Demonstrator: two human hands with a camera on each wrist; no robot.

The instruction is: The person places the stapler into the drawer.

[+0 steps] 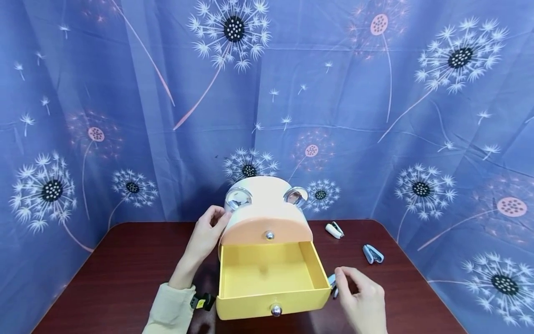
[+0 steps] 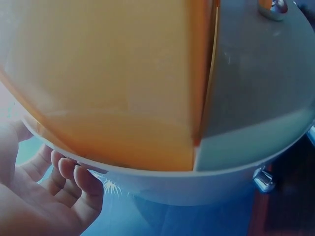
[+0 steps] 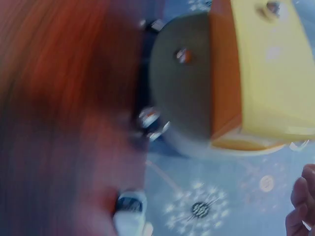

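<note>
A rounded white drawer box point(image 1: 263, 197) stands on the table, two chrome-ringed eyes on top. Its pink upper drawer point(image 1: 288, 228) is closed; the yellow lower drawer point(image 1: 246, 304) is pulled well out, its floor showing. Both drawers have silver knobs. My left hand point(image 1: 208, 234) touches the box's left side; in the left wrist view its bent fingertips are right at the shell's rim. To the right of the yellow drawer is my right hand point(image 1: 364, 297), fingers loosely bent and nothing visible in them. Its fingertips are close to a light-blue stapler point(image 1: 332, 279), partly hidden by hand and drawer.
A white stapler point(image 1: 334, 230) and another blue stapler point(image 1: 372, 254) lie on the dark red table point(image 1: 137, 260), right of the box. Behind, a blue dandelion-print curtain point(image 1: 200, 153) surrounds the table's back and sides. A black strap with a device point(image 1: 202, 301) is on the left wrist.
</note>
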